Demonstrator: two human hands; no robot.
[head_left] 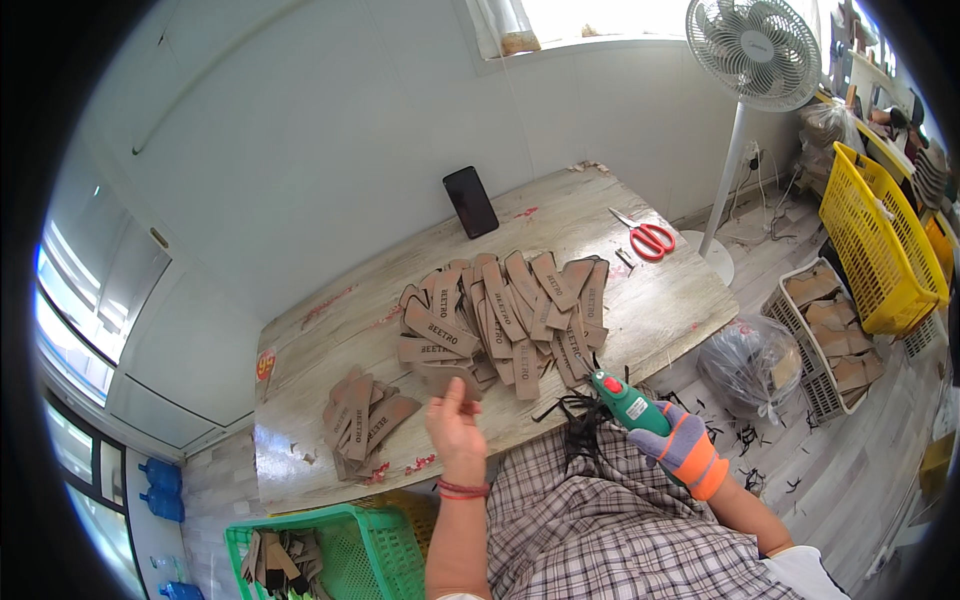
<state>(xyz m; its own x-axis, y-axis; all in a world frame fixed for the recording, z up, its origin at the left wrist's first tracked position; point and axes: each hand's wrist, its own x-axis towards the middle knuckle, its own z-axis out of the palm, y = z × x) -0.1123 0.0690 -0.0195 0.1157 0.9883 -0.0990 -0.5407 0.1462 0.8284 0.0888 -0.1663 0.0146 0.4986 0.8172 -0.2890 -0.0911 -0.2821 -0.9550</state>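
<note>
My bare left hand (pixel 457 432), with red bands at the wrist, pinches a brown strap-like piece (pixel 440 378) over the table. In my right hand (pixel 688 450), in a grey and orange glove, is a green handheld power tool (pixel 630 402) with a red button. Its tip points at a large spread pile of printed brown pieces (pixel 497 305). Left of my left hand lies a smaller heap of the same pieces (pixel 365 415). Black trimmed strips (pixel 580 420) hang at the table's near edge, below the tool, over the plaid cloth on my lap.
On the worn table (pixel 330 320) are red-handled scissors (pixel 645 238) and a dark phone (pixel 470 202) propped at the wall. A green crate (pixel 350 540) sits at lower left. To the right stand a fan (pixel 738 160), a plastic bag (pixel 750 365), a filled white crate (pixel 810 345) and a yellow basket (pixel 875 240).
</note>
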